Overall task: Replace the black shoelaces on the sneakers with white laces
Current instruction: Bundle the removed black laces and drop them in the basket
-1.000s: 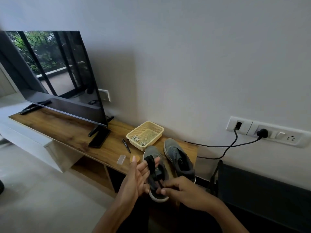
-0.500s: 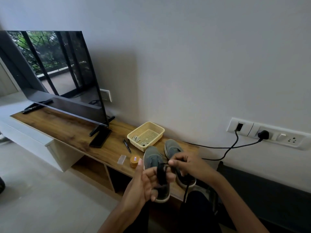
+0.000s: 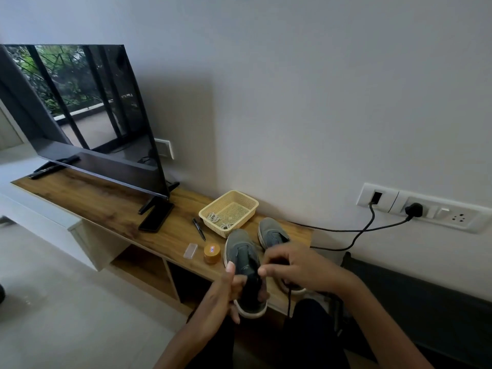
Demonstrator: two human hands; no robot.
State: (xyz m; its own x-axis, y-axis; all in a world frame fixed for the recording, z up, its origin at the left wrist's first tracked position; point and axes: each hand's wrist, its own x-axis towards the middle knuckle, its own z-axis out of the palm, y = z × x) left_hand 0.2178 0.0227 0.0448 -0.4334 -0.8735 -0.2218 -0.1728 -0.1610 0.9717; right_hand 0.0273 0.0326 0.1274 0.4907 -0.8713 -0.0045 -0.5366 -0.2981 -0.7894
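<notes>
Left hand (image 3: 226, 291) grips black lace (image 3: 252, 282); label (image 3: 212, 249) on orange jar (image 3: 212, 258) unreadable

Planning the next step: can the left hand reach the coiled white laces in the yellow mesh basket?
Probably not: the left hand grips the bundled black shoelace, though the yellow mesh basket stands unblocked.

I see two grey sneakers (image 3: 241, 251) side by side, a black lace (image 3: 289, 302) dangling nearby. White laces (image 3: 214, 217) lie in a basket (image 3: 242, 197).
</notes>
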